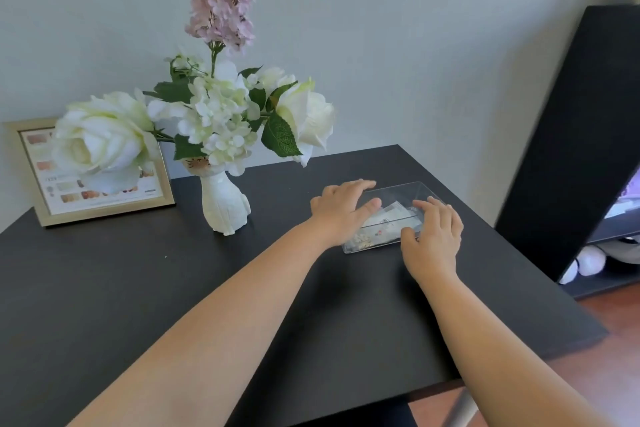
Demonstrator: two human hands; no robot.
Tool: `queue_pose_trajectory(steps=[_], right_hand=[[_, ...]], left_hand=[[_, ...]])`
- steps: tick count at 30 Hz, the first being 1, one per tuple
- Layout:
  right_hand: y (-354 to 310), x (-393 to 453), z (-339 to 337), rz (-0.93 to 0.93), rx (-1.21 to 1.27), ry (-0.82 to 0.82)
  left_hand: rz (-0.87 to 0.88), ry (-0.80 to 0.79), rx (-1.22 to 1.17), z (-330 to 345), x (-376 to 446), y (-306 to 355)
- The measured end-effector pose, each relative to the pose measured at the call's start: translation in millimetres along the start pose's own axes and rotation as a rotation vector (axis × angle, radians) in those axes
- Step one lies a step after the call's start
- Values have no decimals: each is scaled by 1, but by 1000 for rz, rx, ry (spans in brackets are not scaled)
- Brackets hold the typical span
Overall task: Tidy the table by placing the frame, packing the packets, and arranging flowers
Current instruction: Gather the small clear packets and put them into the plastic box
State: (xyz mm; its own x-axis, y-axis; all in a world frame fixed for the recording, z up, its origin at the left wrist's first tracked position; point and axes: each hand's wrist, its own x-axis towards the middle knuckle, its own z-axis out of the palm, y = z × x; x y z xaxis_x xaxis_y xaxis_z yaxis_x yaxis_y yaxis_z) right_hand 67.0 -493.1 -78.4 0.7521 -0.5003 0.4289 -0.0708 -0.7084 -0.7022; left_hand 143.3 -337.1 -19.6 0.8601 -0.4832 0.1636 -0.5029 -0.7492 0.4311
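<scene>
Head cam shows the clear plastic rectangular box [391, 218] near the right back corner of the black table [242, 288], small printed packets [384, 218] inside. My left hand [341, 210] and right hand [433, 236] lie flat against its sides, fingers open, not clenched. Looks like I'm on the packing step; next I'd guess it needs squaring up.

Print on frame [90, 170] too blurred.

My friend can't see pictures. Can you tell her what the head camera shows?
Two bare hands, left hand and right hand, rest on a clear box of packets on a black table. Behind stand a white vase of flowers and a gold frame.
</scene>
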Motion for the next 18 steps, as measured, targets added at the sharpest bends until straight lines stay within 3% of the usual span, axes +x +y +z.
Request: queue_pose_trajectory(steps=[5, 10, 18], right_hand=[[3, 3, 2, -10, 44, -21], [3, 2, 0, -3, 39, 23], [1, -2, -7, 4, -14, 36]], left_hand=[[-16, -38, -21, 6, -24, -31], [-25, -76, -282, 17, -28, -31], [36, -49, -293, 18, -36, -27]])
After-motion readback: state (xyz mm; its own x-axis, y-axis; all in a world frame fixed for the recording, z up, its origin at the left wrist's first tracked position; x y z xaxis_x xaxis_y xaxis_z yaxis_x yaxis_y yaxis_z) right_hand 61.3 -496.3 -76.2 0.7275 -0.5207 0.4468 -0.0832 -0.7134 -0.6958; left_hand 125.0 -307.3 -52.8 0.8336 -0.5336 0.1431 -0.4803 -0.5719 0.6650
